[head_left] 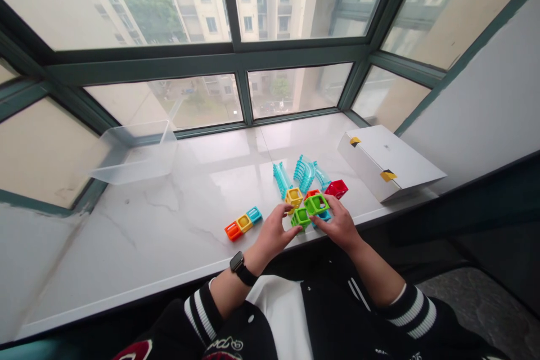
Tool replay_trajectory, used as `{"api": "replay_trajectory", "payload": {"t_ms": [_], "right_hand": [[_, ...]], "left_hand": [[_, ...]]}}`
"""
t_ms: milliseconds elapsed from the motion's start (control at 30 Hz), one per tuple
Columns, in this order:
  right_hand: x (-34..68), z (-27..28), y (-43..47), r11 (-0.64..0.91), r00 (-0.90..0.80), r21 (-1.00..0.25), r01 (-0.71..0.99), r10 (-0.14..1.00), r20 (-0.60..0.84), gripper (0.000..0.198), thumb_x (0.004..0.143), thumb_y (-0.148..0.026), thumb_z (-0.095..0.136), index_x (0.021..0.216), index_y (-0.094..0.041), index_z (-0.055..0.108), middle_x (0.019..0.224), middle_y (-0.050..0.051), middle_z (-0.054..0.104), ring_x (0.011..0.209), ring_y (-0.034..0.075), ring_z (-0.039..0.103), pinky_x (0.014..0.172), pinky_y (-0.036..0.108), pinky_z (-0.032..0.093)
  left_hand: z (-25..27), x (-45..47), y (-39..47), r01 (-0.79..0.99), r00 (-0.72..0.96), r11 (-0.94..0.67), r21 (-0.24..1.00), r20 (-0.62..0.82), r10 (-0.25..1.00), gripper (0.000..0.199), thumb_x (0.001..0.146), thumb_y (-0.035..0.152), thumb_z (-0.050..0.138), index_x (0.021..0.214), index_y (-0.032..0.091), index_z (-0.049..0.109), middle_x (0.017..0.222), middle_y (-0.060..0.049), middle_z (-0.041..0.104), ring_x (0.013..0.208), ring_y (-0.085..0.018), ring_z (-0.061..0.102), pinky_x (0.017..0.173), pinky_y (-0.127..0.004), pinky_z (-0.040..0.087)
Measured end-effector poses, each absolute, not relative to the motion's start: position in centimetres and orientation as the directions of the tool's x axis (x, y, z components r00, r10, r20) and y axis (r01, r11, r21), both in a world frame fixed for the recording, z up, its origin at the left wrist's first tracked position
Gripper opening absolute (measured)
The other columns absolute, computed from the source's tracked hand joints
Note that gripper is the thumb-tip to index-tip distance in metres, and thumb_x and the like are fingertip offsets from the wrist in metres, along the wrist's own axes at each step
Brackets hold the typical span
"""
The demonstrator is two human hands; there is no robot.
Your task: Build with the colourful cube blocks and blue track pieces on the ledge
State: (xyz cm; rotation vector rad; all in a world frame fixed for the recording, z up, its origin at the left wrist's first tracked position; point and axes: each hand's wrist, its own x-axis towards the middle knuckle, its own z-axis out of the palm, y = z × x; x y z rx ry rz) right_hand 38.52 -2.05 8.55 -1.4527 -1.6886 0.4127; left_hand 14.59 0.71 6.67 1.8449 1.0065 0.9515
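Note:
My right hand (337,224) is closed on a green toy block (316,204), an open-framed cube piece held by its edges. Close to its left, my left hand (275,229) has its thumb and fingers around a second green block (301,217). Just beyond the hands are a yellow block (293,197) and a red block (336,188). An orange block and a blue block (324,215) are partly hidden behind the right-hand block. To the left lies a joined row of orange, yellow (244,223) and blue blocks.
Several translucent turquoise track pieces (304,173) lie behind the blocks. A clear plastic bin (139,171) stands at the left on the white marbled sill (169,236). A white box (390,157) with yellow-and-black tabs stands at the right. Windows border the sill's back.

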Motion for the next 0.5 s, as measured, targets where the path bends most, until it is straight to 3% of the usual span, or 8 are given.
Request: {"api": "replay_trajectory", "payload": {"t_ms": [500], "right_hand": [[37.3,6.9,-2.3,0.289,0.004,-0.695,0.658,0.922,0.386,0.06,0.089,-0.057,0.076,0.135,-0.021,0.063,0.131,0.016,0.071,0.125,0.037,0.067,0.107,0.054,0.057]], "left_hand": [[5.2,15.5,0.4,0.325,0.401,-0.41,0.852,0.268,0.876,0.055,0.086,0.022,0.079,0.133,0.027,0.051,0.131,-0.009,0.068,0.123,-0.029,0.068,0.108,-0.05,0.057]]}}
